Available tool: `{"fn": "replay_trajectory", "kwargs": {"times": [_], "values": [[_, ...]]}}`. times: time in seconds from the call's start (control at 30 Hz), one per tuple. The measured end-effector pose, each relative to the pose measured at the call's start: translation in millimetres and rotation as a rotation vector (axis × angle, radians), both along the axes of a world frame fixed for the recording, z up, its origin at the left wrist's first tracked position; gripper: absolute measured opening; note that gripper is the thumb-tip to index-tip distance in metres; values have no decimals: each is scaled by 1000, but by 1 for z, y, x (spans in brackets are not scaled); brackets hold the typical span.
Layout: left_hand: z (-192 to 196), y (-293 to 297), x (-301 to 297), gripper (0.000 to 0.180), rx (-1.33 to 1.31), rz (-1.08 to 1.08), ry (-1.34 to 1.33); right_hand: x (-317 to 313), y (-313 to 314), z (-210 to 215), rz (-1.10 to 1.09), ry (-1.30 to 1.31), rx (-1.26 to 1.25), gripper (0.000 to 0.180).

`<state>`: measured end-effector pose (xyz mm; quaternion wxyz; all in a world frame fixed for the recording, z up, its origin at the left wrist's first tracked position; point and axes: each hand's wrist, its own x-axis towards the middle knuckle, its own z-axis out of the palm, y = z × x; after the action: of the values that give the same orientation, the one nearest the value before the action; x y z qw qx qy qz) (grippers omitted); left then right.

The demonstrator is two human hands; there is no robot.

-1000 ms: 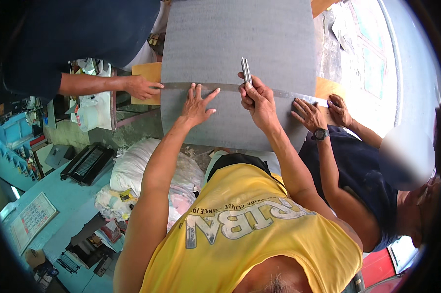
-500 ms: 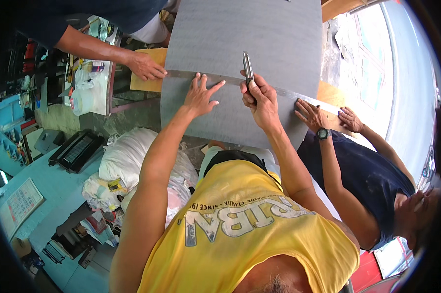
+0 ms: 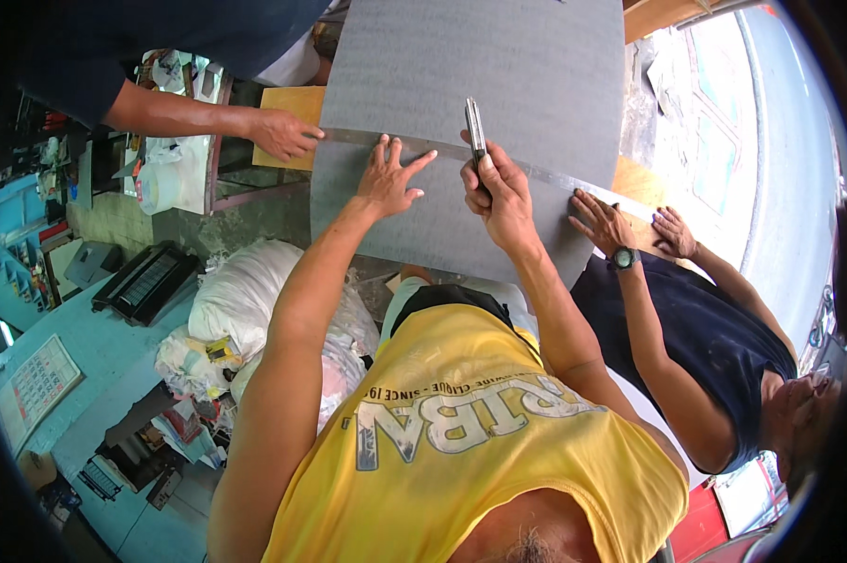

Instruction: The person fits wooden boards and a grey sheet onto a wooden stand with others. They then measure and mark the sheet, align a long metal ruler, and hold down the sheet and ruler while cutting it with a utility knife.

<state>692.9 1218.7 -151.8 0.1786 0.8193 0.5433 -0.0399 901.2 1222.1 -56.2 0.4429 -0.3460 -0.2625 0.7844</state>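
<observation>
A large grey sheet (image 3: 470, 56) lies in front of me, with a long, thin metal straightedge (image 3: 550, 176) across it. My left hand (image 3: 386, 183) rests with fingers spread, fingertips pressing on the straightedge. In my right hand (image 3: 501, 192) is a utility knife (image 3: 475, 127), its metal end pointing up and away from me, above the straightedge. Whether its blade is out I cannot tell. At the left end of the straightedge, a co-worker's hand (image 3: 287, 136) touches it. Another co-worker's watch-wearing hand (image 3: 603, 223) presses near its right end.
Yellowish boards (image 3: 297, 101) show under the sheet's sides. A co-worker in a dark shirt (image 3: 677, 347) leans in close at my right. White stuffed sacks (image 3: 245, 305) lie at my left, near a black slotted case (image 3: 149, 281) on a blue-green surface. A white bucket (image 3: 159, 190) stands farther left.
The knife has turned slightly in my right hand. The left co-worker's fingers have shifted a little at the straightedge's end. My left hand stays in place.
</observation>
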Motion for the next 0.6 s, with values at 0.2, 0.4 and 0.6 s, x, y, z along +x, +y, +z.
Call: {"fn": "replay_trajectory", "kwargs": {"times": [0.2,0.4,0.6], "values": [[3,0,1,68,-49,21,-6,0,-1,4,44,90,3,38],[5,-1,2,68,-42,35,2,2,-3,4,63,66,-1,37],[4,-7,0,69,183,59,-160,-18,-6,1,55,-96,-21,34]]}}
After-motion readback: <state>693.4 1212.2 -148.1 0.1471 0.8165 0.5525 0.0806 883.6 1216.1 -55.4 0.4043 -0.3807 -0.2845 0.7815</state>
